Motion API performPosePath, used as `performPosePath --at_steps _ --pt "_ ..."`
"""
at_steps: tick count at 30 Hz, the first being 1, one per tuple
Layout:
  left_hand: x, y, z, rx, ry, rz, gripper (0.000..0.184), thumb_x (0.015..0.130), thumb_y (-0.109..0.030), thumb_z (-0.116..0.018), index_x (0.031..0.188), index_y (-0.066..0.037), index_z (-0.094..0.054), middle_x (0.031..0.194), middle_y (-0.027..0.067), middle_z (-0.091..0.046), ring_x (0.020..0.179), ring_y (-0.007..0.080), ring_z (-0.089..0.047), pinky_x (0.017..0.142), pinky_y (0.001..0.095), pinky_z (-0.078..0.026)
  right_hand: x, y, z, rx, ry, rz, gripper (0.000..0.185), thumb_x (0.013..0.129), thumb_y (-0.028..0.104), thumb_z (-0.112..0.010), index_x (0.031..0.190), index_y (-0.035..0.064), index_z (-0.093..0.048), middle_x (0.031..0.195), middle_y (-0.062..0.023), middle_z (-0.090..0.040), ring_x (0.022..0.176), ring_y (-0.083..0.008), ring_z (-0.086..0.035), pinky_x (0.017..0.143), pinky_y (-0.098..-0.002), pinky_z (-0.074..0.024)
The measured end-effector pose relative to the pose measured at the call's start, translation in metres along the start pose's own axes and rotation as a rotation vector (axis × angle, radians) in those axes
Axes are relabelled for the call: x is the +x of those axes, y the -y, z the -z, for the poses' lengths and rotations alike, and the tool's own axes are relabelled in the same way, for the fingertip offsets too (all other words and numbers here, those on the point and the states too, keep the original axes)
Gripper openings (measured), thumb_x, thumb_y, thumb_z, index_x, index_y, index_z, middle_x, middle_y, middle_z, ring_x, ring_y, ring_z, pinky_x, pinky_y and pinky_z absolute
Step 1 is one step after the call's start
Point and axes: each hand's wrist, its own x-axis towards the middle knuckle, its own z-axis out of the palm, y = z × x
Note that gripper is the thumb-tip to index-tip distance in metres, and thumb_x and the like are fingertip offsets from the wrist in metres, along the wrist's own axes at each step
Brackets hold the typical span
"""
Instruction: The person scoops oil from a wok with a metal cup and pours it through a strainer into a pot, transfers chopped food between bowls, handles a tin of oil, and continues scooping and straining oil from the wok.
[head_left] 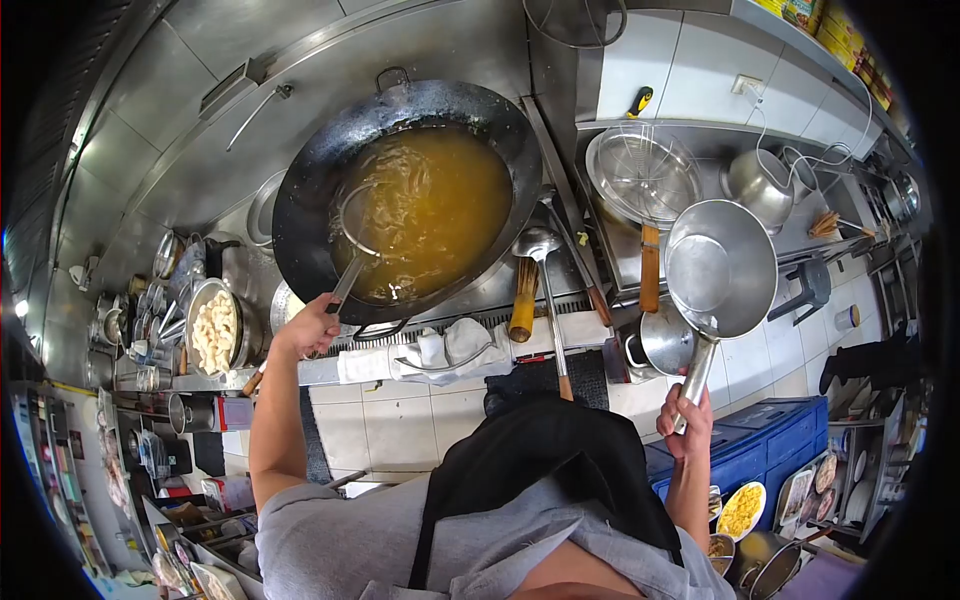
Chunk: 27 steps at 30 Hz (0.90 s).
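Observation:
My left hand [310, 328] is closed round the handle of a round-rimmed strainer [347, 280]. The strainer's head dips into yellow-brown liquid [450, 205] in a large black wok [300, 235]; the submerged part is hard to make out. Off to the right, my right hand [686, 425] grips the long metal handle of a saucepan [722, 262]. The pan is held up, its bare inside facing me. Beyond it, a wire skimmer with a wooden handle [649, 265] lies across a wide metal bowl [610, 160].
A ladle [538, 243] and a bamboo brush [524, 300] rest right of the wok. White cloths [430, 350] lie along the stove's front edge. A bowl of pale pieces [215, 332] stands left. Blue crates [760, 435] and a yellow-filled plate [741, 510] are at lower right.

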Motion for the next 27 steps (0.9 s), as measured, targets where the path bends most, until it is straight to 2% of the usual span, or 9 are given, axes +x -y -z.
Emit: performPosePath --at_steps 6,10,18,20,24,27 --pt "0.050 -0.024 -0.034 -0.019 0.089 -0.109 0.043 0.092 -0.008 -0.046 0.133 -0.008 -0.033 0.063 -0.0003 -0.041 0.044 0.0078 -0.035 0.037 0.0237 -0.029 0.002 0.000 -0.009 0.003 0.036 -0.032 0.054 0.079 0.015 -0.067 0.125 0.0058 -0.040 0.066 -0.0063 -0.048 0.040 -0.0164 -0.047 0.037 -0.0283 -0.0390" --pt "0.090 -0.038 -0.051 -0.255 0.224 -0.160 0.040 0.091 -0.007 -0.047 0.130 -0.009 -0.035 0.066 -0.0002 -0.042 0.044 0.0062 -0.034 0.038 0.0212 -0.030 -0.001 0.003 -0.016 -0.011 0.039 -0.032 0.054 0.079 0.015 -0.067 0.125 0.0063 -0.040 0.067 -0.0068 -0.048 0.041 -0.0170 -0.047 0.037 -0.0290 -0.0390" --pt "0.129 -0.078 -0.070 -0.474 0.252 -0.263 0.028 0.093 -0.009 -0.049 0.119 -0.010 -0.039 0.066 -0.0014 -0.042 0.045 0.0046 -0.035 0.038 0.0195 -0.033 -0.001 0.003 -0.024 -0.041 0.059 -0.013 0.058 0.079 0.018 -0.069 0.127 0.0053 -0.039 0.070 -0.0078 -0.048 0.041 -0.0158 -0.046 0.037 -0.0276 -0.0373" --pt "0.135 -0.088 -0.072 -0.470 0.186 -0.305 0.021 0.096 -0.011 -0.049 0.115 -0.013 -0.042 0.068 -0.0021 -0.042 0.047 0.0035 -0.034 0.038 0.0186 -0.031 0.003 0.001 -0.024 -0.047 0.064 -0.010 0.058 0.079 0.019 -0.069 0.127 0.0054 -0.039 0.070 -0.0078 -0.048 0.041 -0.0158 -0.046 0.037 -0.0276 -0.0371" --pt "0.151 -0.100 -0.069 -0.456 0.119 -0.356 0.021 0.096 -0.011 -0.049 0.115 -0.011 -0.041 0.069 -0.0024 -0.042 0.047 0.0035 -0.035 0.039 0.0187 -0.032 0.009 0.002 -0.029 -0.052 0.090 -0.017 0.059 0.080 0.019 -0.068 0.128 0.0055 -0.038 0.069 -0.0075 -0.048 0.041 -0.0155 -0.046 0.037 -0.0274 -0.0364" --pt "0.153 -0.102 -0.066 -0.595 0.137 -0.380 0.022 0.096 -0.011 -0.048 0.117 -0.010 -0.041 0.069 -0.0021 -0.043 0.048 0.0035 -0.035 0.039 0.0183 -0.032 0.014 0.001 -0.034 -0.049 0.115 -0.028 0.059 0.080 0.019 -0.068 0.129 0.0054 -0.037 0.069 -0.0071 -0.048 0.041 -0.0154 -0.046 0.036 -0.0274 -0.0360"
